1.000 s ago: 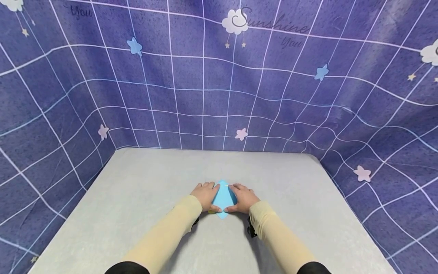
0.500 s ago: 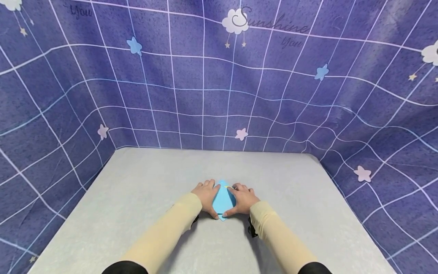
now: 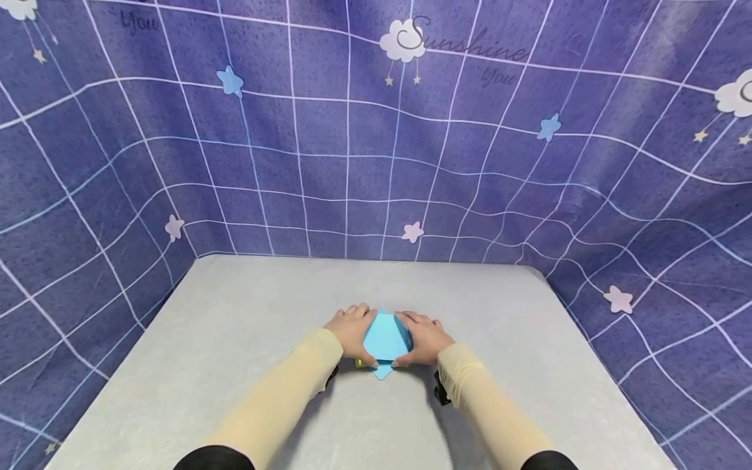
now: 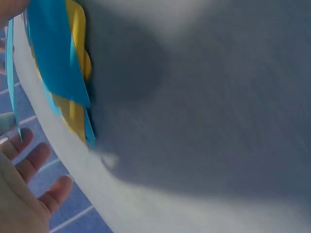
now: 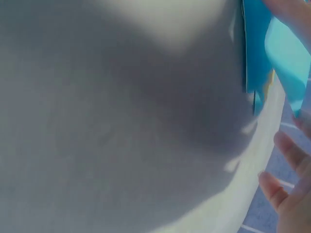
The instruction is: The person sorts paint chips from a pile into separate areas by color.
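A light blue sheet of card or paper [image 3: 384,336] spans the gap between my two hands, in the middle of the head view. My left hand [image 3: 351,334] holds its left side, thumb at the near edge and fingers toward the far edge. My right hand [image 3: 430,337] grips the opposite side the same way. Under the sheet lies a folded blue piece [image 4: 56,53] on a yellow part [image 4: 80,29], best seen in the left wrist view. A blue point of it shows below the thumbs. In the right wrist view the raised sheet [image 5: 289,53] bends away from the blue piece.
The pale grey tabletop [image 3: 264,307] extends round the hands on all sides. A purple-blue curtain [image 3: 305,170] with white grid lines, stars and clouds hangs behind and at both sides. Dark wrist gear [image 3: 442,390] sits under the right sleeve.
The sheet has risen off the piece below and looks wider, with a dark gap at its near edge. My hands have spread slightly apart. Yellow shows again beside my left thumb.
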Demonstrator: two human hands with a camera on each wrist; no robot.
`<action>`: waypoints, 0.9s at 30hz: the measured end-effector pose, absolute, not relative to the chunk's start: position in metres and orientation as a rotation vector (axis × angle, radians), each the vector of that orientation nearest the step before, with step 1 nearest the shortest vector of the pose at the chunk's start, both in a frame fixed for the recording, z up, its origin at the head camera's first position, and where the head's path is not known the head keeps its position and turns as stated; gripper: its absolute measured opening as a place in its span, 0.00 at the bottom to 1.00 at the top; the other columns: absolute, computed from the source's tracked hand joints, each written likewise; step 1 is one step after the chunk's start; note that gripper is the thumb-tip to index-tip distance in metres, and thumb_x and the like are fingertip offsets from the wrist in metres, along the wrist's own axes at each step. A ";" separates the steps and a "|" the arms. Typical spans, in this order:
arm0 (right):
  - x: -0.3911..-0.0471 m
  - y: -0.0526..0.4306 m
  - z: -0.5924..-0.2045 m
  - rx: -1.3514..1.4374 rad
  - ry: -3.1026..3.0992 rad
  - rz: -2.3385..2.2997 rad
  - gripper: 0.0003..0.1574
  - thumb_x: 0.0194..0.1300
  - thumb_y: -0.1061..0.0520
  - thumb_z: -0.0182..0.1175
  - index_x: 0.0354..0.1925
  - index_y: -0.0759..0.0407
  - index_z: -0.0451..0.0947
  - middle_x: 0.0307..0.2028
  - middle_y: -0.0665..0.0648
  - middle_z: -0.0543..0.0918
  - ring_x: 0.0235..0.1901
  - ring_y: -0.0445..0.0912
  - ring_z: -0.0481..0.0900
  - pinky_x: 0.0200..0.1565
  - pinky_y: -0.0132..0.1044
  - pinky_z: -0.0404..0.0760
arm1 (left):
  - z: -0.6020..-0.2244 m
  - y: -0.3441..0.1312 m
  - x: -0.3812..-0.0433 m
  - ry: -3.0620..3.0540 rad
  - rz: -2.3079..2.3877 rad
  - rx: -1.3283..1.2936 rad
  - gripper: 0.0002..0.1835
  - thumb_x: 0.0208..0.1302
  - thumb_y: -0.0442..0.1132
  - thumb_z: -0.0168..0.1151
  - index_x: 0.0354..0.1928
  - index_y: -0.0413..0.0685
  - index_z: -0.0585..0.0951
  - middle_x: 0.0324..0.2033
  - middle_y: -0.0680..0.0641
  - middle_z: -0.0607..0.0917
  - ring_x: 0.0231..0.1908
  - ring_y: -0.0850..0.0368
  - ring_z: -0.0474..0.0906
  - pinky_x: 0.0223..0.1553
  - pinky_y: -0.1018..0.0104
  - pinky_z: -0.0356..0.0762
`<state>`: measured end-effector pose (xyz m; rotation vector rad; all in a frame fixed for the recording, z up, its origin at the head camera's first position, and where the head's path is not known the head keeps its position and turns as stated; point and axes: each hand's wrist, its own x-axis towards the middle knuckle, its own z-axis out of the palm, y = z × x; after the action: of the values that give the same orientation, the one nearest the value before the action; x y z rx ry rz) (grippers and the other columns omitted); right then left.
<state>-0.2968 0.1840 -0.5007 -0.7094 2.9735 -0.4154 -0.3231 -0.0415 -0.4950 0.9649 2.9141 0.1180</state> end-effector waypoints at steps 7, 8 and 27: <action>-0.293 0.210 -0.499 -0.633 2.933 -0.392 0.69 0.40 0.28 0.73 0.73 0.53 0.58 0.68 0.58 0.66 0.64 0.57 0.66 0.57 0.62 0.64 | -0.492 -0.013 -0.318 2.875 0.101 0.989 0.64 0.34 0.75 0.69 0.71 0.45 0.62 0.58 0.45 0.67 0.54 0.51 0.65 0.54 0.51 0.67; -0.292 0.214 -0.499 -0.619 2.923 -0.391 0.69 0.40 0.28 0.73 0.73 0.53 0.58 0.68 0.58 0.66 0.64 0.56 0.66 0.57 0.62 0.64 | -0.493 -0.008 -0.318 2.872 0.103 0.995 0.64 0.34 0.75 0.69 0.71 0.45 0.62 0.58 0.45 0.67 0.54 0.51 0.64 0.54 0.51 0.67; -0.270 0.286 -0.496 -0.324 2.868 -0.375 0.70 0.38 0.32 0.76 0.73 0.55 0.57 0.68 0.59 0.66 0.64 0.58 0.65 0.58 0.64 0.63 | -0.507 0.075 -0.315 2.808 0.186 1.159 0.59 0.37 0.73 0.70 0.70 0.47 0.64 0.59 0.46 0.71 0.54 0.52 0.73 0.58 0.55 0.66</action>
<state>-0.2698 0.2861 -0.4957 -0.3241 2.8679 -0.3750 -0.3147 0.0746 -0.5074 1.1592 2.8076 0.1863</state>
